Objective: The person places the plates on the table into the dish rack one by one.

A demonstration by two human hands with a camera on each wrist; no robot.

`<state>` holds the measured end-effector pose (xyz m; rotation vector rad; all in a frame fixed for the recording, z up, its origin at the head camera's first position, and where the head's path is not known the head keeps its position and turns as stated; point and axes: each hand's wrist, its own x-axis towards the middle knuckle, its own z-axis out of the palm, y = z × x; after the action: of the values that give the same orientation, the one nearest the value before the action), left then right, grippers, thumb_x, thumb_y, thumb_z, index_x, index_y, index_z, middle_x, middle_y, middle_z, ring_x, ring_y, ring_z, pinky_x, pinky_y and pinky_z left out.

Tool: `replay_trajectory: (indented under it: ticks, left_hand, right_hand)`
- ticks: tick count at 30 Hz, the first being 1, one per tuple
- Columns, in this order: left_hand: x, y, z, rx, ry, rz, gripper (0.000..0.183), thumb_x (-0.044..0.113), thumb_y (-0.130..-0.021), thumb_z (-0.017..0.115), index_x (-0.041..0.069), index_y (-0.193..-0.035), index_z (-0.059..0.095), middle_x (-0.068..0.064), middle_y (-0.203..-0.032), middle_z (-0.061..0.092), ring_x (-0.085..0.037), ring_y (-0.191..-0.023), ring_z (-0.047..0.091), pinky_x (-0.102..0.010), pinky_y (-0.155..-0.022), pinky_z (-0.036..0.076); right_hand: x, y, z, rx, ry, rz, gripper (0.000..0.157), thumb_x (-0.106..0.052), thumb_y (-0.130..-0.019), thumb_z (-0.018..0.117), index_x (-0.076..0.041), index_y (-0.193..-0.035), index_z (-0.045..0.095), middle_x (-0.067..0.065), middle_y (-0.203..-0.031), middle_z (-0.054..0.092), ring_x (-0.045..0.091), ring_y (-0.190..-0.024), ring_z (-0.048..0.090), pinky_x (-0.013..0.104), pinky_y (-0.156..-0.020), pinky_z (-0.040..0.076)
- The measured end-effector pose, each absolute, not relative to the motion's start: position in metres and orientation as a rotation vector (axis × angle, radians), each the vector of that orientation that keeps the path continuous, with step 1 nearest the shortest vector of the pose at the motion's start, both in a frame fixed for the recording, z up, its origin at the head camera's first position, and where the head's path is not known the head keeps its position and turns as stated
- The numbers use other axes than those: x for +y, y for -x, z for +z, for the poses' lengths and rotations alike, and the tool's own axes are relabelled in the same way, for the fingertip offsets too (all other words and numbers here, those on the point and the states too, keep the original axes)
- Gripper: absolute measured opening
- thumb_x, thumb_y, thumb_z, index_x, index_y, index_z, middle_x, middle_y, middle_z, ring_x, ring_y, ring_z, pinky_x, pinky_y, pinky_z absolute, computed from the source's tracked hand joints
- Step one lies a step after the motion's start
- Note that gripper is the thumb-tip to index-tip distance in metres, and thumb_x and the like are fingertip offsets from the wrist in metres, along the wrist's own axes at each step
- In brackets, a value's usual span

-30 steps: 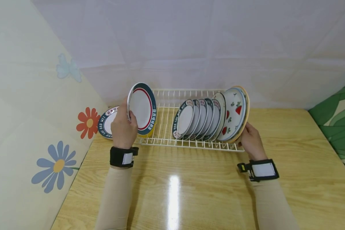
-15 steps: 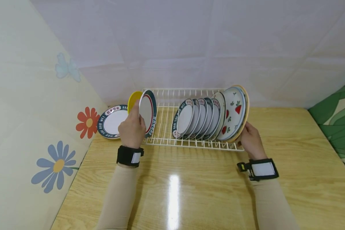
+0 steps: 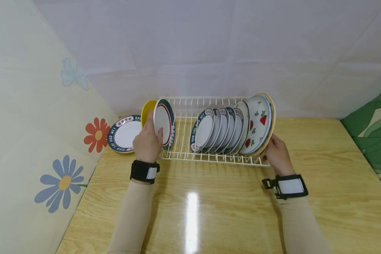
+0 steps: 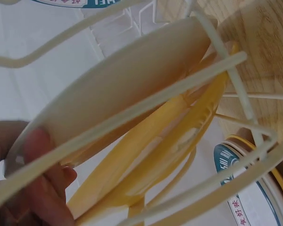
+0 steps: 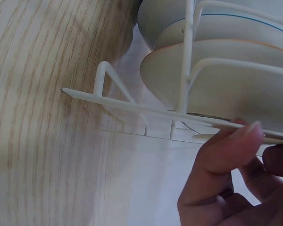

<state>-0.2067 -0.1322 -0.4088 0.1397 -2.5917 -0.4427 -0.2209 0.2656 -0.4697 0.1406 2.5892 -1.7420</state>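
Note:
My left hand (image 3: 147, 143) holds a white plate (image 3: 163, 121) with a teal lettered rim and a red ring, thumb on its front face and fingers behind. The plate stands nearly upright at the left end of the white wire dish rack (image 3: 182, 137). Just left of it leans a yellow plate (image 3: 147, 111); in the left wrist view yellow plates (image 4: 179, 141) show beside the white plate's underside (image 4: 118, 84). At the rack's right end my right hand (image 3: 277, 155) grips the end rail (image 5: 146, 108), beside an orange-rimmed plate (image 5: 212, 80).
Several small teal-rimmed plates (image 3: 203, 130) stand in the rack's middle, followed by larger plates with strawberries (image 3: 258, 123). Left of the rack, a teal-rimmed plate (image 3: 124, 134) lies on the wooden table (image 3: 228, 208). A flower-patterned wall (image 3: 25, 116) borders the left side.
My left hand has moved right and lowered the teal-rimmed plate into the rack's left end, bringing the yellow plate behind it into view. My right hand has stayed in place.

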Motion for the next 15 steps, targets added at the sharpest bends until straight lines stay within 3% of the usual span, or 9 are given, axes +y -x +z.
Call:
replay_trajectory:
  ticks: [5, 15]
  left_hand:
    - [-0.132, 0.2068, -0.4081, -2.616, -0.129, -0.479, 0.073, 0.024, -0.097, 0.074, 0.007, -0.158, 0.038, -0.023, -0.13, 0.069, -0.045, -0.08, 0.073, -0.056, -0.063, 0.059]
    - [-0.1304, 0.2055, -0.4038, -2.586, -0.11, -0.557, 0.07, 0.032, -0.095, 0.075, 0.009, -0.154, 0.044, -0.02, -0.132, 0.069, -0.042, -0.078, 0.072, -0.052, -0.061, 0.057]
  right_hand:
    - [0.2653, 0.2203, -0.4701, 2.578, -0.163, -1.731, 0.06, -0.046, -0.112, 0.029, -0.007, -0.152, 0.05, -0.007, -0.092, 0.063, 0.011, -0.072, 0.061, 0.035, -0.059, 0.057]
    - [0.2655, 0.2218, -0.4705, 2.594, -0.125, -1.75, 0.058, -0.043, -0.113, 0.03, -0.004, -0.151, 0.05, -0.012, -0.086, 0.063, 0.009, -0.069, 0.06, 0.034, -0.057, 0.056]
